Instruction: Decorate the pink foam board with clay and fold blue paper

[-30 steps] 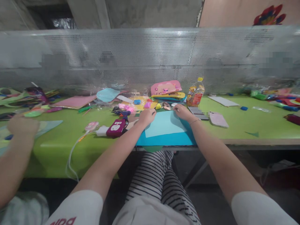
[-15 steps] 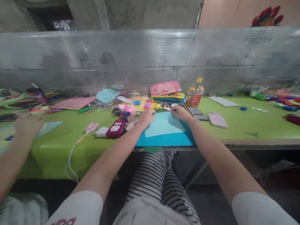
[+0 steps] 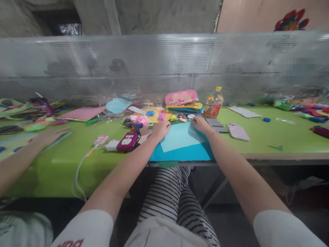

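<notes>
A light blue sheet [image 3: 181, 136] lies over a darker blue sheet [image 3: 183, 154] at the table's front edge, slightly turned against it. My left hand [image 3: 161, 129] has its fingers curled closed at the pale sheet's far left corner. At the far right corner, my right hand [image 3: 201, 124] pinches the same sheet, fingertips partly hidden. A green rounded piece [image 3: 168, 164] pokes out below the darker sheet. Left of my left hand are a blue glue gun [image 3: 136, 126] and a purple box-shaped device [image 3: 128, 141] with a white plug and cable.
Beyond my hands stand a juice bottle [image 3: 214, 104] and a pink decorated piece [image 3: 182, 97]. A phone [image 3: 239, 132] lies to the right. Colourful clay lumps [image 3: 161, 116] sit behind the sheets. At left, a co-worker's hand [image 3: 52, 135] rests on another sheet. A perforated metal screen [image 3: 154, 65] closes the back.
The light blue sheet has shifted slightly right and turned a little, my right hand moving right with it. The co-worker's hand has moved right and flattened onto their sheet.
</notes>
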